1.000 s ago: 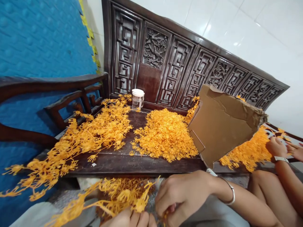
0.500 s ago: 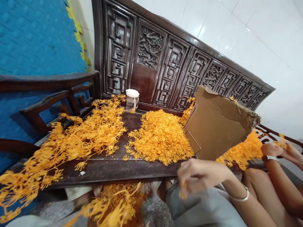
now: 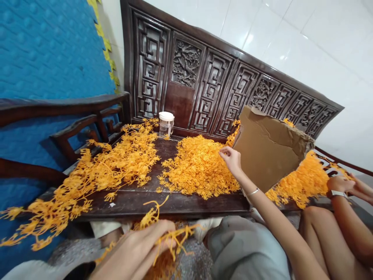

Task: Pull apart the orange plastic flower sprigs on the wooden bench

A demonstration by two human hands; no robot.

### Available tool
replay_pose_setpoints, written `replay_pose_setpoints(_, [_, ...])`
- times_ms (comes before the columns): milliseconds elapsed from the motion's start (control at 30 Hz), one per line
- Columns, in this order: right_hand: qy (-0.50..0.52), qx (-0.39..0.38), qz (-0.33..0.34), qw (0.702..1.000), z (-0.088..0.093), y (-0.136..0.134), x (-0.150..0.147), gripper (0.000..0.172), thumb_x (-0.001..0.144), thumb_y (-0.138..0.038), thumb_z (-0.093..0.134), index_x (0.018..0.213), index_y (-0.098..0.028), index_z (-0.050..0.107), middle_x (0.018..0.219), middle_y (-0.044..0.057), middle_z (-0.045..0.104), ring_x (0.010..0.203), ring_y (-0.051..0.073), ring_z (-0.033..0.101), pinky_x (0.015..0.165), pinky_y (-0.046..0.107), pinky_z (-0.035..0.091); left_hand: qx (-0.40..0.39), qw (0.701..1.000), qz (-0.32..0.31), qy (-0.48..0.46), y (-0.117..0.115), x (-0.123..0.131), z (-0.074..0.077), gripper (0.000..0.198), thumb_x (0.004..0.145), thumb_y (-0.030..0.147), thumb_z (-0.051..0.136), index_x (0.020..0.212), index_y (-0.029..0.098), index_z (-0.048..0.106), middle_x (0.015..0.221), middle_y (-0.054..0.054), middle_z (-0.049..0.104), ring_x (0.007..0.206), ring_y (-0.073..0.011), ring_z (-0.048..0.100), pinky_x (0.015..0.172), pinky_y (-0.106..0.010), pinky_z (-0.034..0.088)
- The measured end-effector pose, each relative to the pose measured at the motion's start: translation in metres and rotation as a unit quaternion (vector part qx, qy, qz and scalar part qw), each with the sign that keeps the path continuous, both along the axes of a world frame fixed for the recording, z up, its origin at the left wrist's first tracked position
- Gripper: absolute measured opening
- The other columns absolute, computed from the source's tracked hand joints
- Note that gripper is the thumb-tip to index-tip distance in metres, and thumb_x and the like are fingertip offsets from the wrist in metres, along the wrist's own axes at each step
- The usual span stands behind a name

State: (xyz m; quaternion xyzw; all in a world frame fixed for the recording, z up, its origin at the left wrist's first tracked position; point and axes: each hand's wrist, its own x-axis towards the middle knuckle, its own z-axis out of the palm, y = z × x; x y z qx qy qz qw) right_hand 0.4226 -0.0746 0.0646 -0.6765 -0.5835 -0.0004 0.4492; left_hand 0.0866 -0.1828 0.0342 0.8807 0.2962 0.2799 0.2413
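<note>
In the head view my left hand (image 3: 140, 247) is at the bottom, its fingers closed round a strand of orange spidery flower-like pieces (image 3: 180, 237) with thin stems sticking out on both sides. My right hand (image 3: 231, 158), with a silver bangle on the wrist, reaches over the bench at the left edge of a brown cardboard sheet (image 3: 271, 147). Its fingers are pinched beside the heap of short orange pieces (image 3: 201, 167); whatever they hold, if anything, is hidden against the heap. Below my left hand, more orange strands (image 3: 163, 268) lie partly covered.
Longer orange strands (image 3: 116, 167) spread across the left of the dark wooden bench (image 3: 140, 202) and hang over its front. A lidded clear bottle (image 3: 166, 126) stands against the carved backrest (image 3: 179, 97). Beyond the cardboard, a co-worker's hands (image 3: 339, 184) are near another orange heap (image 3: 303, 181).
My right hand has gone from above my lap up and away to the heap by the cardboard. My left hand has come into view with the orange strand. The view has shifted slightly.
</note>
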Motion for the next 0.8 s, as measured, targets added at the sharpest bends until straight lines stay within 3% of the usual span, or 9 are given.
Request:
replay_pose_setpoints(200, [0.003, -0.021, -0.028, 0.999, 0.002, 0.014, 0.003, 0.02, 0.064, -0.021, 0.056, 0.077, -0.012, 0.069, 0.07, 0.006, 0.067, 0.059, 0.013, 0.055, 0.061, 0.023, 0.04, -0.109, 0.993, 0.039, -0.004, 0.026, 0.008, 0.02, 0.022, 0.085, 0.039, 0.044, 0.084, 0.023, 0.059, 0.076, 0.002, 0.069, 0.069, -0.0144, 0.063, 0.063, -0.019, 0.046])
replay_pose_setpoints(267, [0.01, -0.035, -0.024, 0.999, 0.0, 0.018, 0.003, 0.02, 0.064, -0.02, 0.057, 0.077, -0.012, 0.069, 0.071, 0.007, 0.068, 0.062, 0.015, 0.058, 0.063, 0.024, 0.042, -0.146, 0.988, 0.036, -0.015, 0.032, 0.009, 0.023, 0.025, 0.086, 0.04, 0.042, 0.082, 0.022, 0.058, 0.071, 0.003, 0.065, 0.061, -0.0125, 0.059, 0.056, -0.018, 0.044])
replay_pose_setpoints(400, [-0.008, -0.039, -0.03, 0.999, -0.002, 0.02, 0.002, 0.021, 0.064, -0.02, 0.058, 0.081, -0.014, 0.069, 0.068, 0.004, 0.067, 0.066, 0.015, 0.059, 0.067, 0.025, 0.041, -0.249, 0.966, 0.046, -0.052, 0.042, 0.007, 0.024, 0.03, 0.084, 0.046, 0.04, 0.08, 0.019, 0.054, 0.072, 0.002, 0.062, 0.038, -0.0063, 0.042, 0.036, -0.017, 0.033])
replay_pose_setpoints(500, [-0.01, -0.031, -0.037, 0.999, 0.0, 0.019, 0.0, 0.024, 0.063, -0.022, 0.06, 0.084, -0.013, 0.067, 0.069, 0.004, 0.065, 0.063, 0.014, 0.057, 0.064, 0.024, 0.04, -0.301, 0.948, 0.054, -0.084, 0.049, 0.006, 0.021, 0.032, 0.081, 0.049, 0.043, 0.076, 0.019, 0.051, 0.062, 0.005, 0.054, 0.033, -0.0048, 0.036, 0.034, -0.017, 0.029])
replay_pose_setpoints(633, [-0.031, 0.015, -0.018, 0.999, 0.005, 0.017, -0.005, 0.022, 0.065, -0.025, 0.059, 0.083, -0.013, 0.065, 0.075, 0.004, 0.064, 0.06, 0.012, 0.051, 0.061, 0.023, 0.038, -0.296, 0.947, 0.076, -0.102, 0.054, 0.01, 0.02, 0.035, 0.082, 0.05, 0.043, 0.069, 0.018, 0.05, 0.047, 0.009, 0.038, 0.032, -0.005, 0.031, 0.035, -0.016, 0.025])
replay_pose_setpoints(800, [0.0, 0.032, 0.032, 0.999, 0.014, -0.001, -0.035, 0.017, 0.071, -0.03, 0.058, 0.071, -0.013, 0.061, 0.072, 0.004, 0.061, 0.056, 0.01, 0.046, 0.059, 0.024, 0.037, -0.278, 0.951, 0.075, -0.108, 0.05, 0.018, 0.028, 0.035, 0.082, 0.047, 0.045, 0.063, 0.018, 0.052, 0.042, 0.009, 0.033, 0.032, -0.0058, 0.03, 0.033, -0.017, 0.023])
